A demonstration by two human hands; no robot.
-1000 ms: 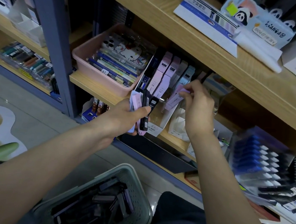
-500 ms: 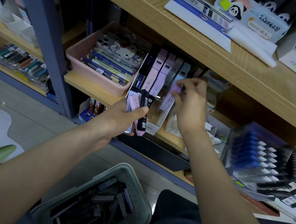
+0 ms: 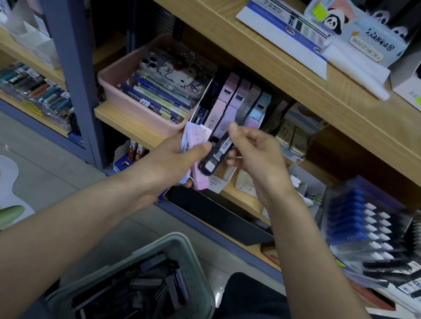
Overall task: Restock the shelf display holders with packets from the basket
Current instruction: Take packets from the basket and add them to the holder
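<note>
So the slim black packet [image 3: 216, 151] sits between our two hands, in front of the shelf and just below the white cardboard display holder [image 3: 218, 183]. Our right hand [image 3: 258, 161] pinches its upper end between thumb and fingertips. Its lower end lies against the fan of pink and lilac packets [image 3: 201, 135] that our left hand [image 3: 170, 165] grips, thumb clamped on top.

What could go wrong: honestly, the fan is the weak spot. If we tug the black one out while that thumb presses on it, the pastel ones can slide loose and drop, maybe onto the floor rather than into the grey-green plastic basket [image 3: 163, 241] below. The holder's rows also look colour-sorted and packed tight, so we could jam the black one into a pastel lane or bend it. The dark lane seems to be at the far left, right beside the pink plastic tray [image 3: 114, 78], so we might bump that too. It's a bit blurry, so we can't tell how free that lane is.

Versus half a second ago: our right hand was up at the holder with a lilac packet; now it's down at the fan, on the black one. The left hand has barely moved.
</note>
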